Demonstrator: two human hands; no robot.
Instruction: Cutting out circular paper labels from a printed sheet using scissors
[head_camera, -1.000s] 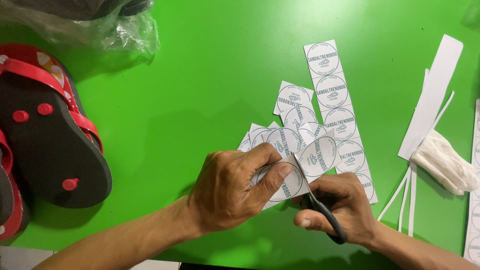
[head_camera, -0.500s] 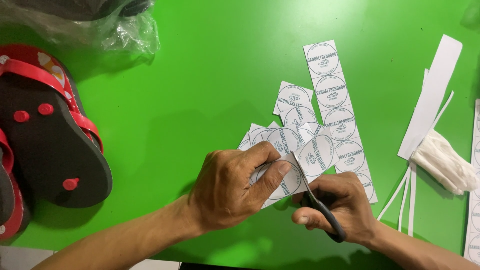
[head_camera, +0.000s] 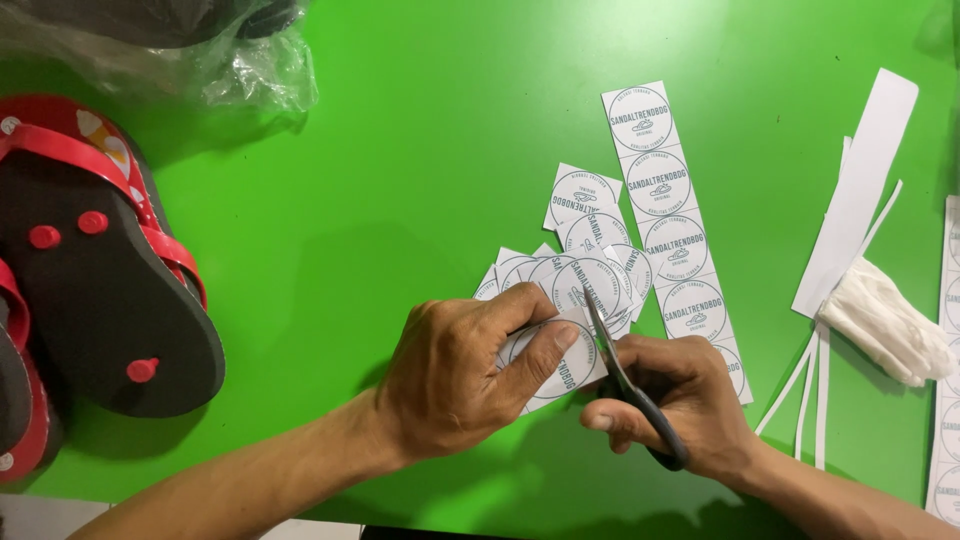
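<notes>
Two hands are seen low over a green tabletop: the left hand pinches a round-printed label sheet, while scissors are gripped by the right hand. A clean cut is judged best made by keeping the sheet taut and the blades following the circle's edge. Farther off, cut labels and a label strip are spread.

One scissors, two sandals, one glove.
</notes>
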